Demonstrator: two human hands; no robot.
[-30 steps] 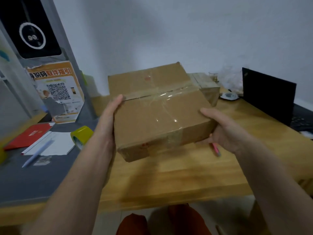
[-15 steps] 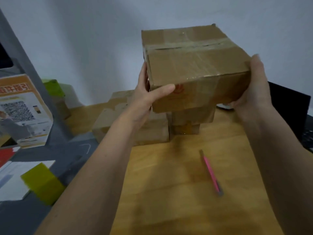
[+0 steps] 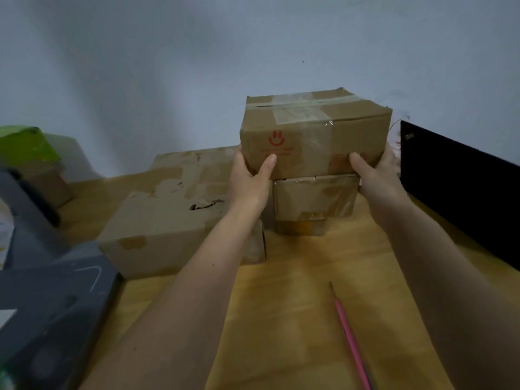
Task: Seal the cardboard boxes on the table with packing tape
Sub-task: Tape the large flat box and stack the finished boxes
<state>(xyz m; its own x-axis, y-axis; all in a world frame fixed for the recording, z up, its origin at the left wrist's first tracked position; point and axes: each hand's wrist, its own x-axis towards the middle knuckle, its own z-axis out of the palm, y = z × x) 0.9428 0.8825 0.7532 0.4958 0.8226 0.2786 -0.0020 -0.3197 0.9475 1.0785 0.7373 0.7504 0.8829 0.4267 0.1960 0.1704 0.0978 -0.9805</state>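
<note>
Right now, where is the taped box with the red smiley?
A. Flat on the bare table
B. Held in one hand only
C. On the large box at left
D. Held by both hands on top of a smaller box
D: the left hand and right hand grip the smiley box, which sits atop the smaller box.

There is a single wide-angle view, taken from the person's head and facing forward and somewhat down across the wooden table toward the pale wall behind it. It sits close to the work: both forearms run in from the bottom edge, and the left hand and right hand meet the taped box near the middle of the frame. The wide lens bends the edges, where a black laptop screen shows at the right and a dark grey surface at the lower left.
</note>
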